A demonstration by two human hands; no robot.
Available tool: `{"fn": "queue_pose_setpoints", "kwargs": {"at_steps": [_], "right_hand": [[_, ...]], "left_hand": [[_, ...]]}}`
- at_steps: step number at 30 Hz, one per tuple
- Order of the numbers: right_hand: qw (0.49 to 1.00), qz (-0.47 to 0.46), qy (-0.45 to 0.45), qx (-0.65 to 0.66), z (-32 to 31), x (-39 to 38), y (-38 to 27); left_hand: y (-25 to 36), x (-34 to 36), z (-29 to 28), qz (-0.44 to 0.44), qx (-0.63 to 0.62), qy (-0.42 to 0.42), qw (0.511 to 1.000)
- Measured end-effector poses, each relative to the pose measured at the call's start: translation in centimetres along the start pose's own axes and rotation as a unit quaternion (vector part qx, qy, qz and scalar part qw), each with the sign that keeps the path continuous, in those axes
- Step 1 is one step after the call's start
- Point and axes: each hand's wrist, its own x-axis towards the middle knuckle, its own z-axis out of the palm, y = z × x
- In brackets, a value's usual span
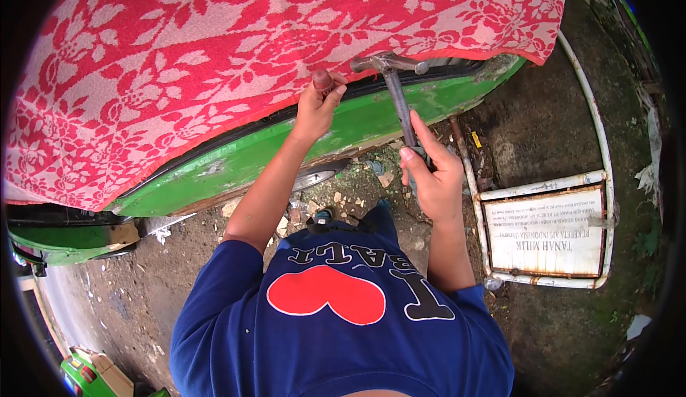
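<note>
My right hand (434,175) grips the dark handle of a hammer (396,90). Its metal head is raised against the edge of a green car body panel (264,150). My left hand (318,107) is closed on a short tool with a reddish end (323,80), held against the black trim strip along the top of that panel. A red and pink flowered cloth (214,47) covers the car above the panel and hangs down to the trim.
A rusty white-framed sign board (547,236) lies on the dirt ground to the right. Rubble and small scraps (336,200) lie under the car. A green box (89,375) sits at the lower left. I wear a blue shirt with a red heart.
</note>
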Motion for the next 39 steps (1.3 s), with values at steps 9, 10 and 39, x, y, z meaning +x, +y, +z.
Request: {"fn": "queue_pose_setpoints", "kwargs": {"at_steps": [9, 10, 39], "right_hand": [[0.976, -0.086, -0.062, -0.189, 0.9, 0.9, 0.5], [0.977, -0.047, -0.085, -0.189, 0.9, 1.0, 1.1], [0.996, -0.055, -0.013, -0.062, -1.0, -1.1, -0.9]], "left_hand": [[-1.5, 0.5, 0.6, 0.0, 0.073, -0.024, 0.997], [-2.2, -0.7, 0.3, -0.006, 0.059, -0.019, 0.998], [-0.3, -0.8, 0.3, 0.015, 0.047, 0.007, 0.999]]}}
